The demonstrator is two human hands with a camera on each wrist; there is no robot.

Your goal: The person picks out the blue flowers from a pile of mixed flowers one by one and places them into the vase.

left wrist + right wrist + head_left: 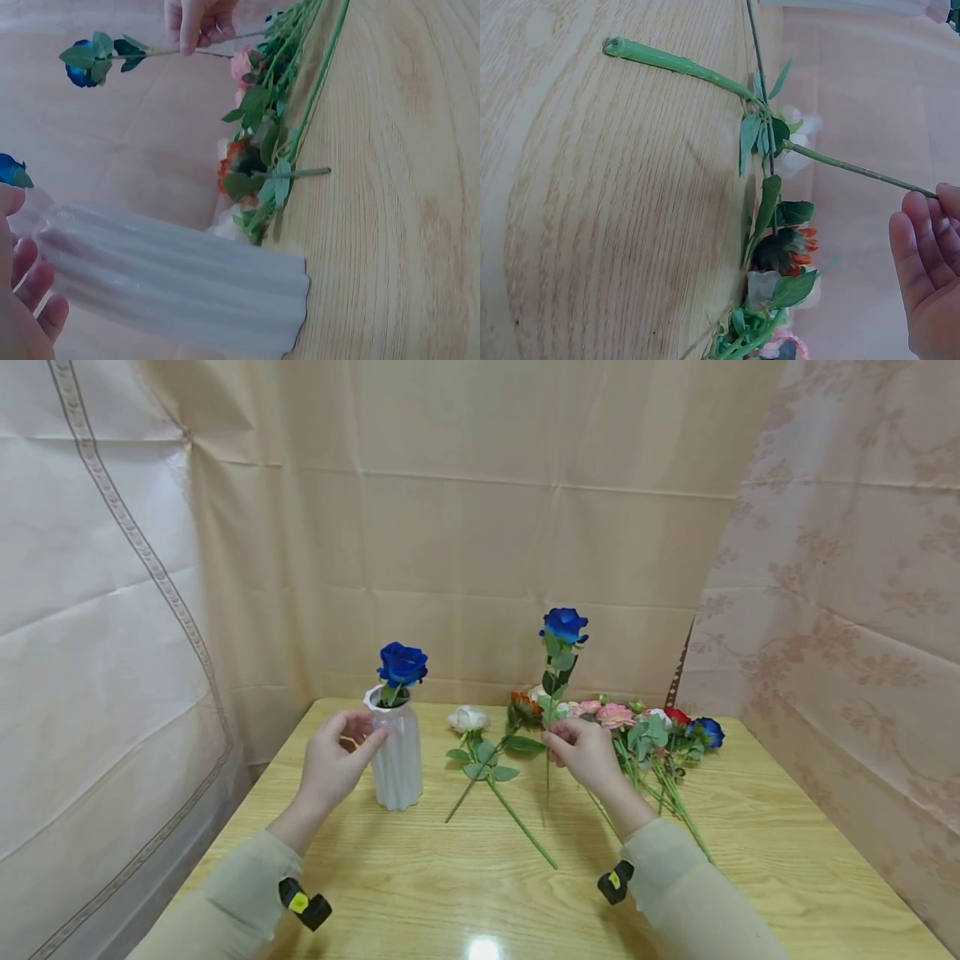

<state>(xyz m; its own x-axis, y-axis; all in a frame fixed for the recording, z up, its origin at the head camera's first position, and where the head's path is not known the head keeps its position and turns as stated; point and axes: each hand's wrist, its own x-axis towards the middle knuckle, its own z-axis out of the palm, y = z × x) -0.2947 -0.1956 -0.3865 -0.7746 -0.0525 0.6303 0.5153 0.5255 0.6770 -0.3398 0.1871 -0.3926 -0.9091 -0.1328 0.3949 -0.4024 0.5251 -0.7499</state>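
Blue rose point(563, 628) in right hand point(588, 752): upright, green-leaved.

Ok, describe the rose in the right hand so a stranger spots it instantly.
Above the table, right of the vase, find the right hand. It holds a blue rose upright. Unlike the vase's blue bloom and the blue flower lying far right, it's in the air.

The wood-grain table point(420, 885) bears a vase point(397, 768) and lying flowers point(645, 739).
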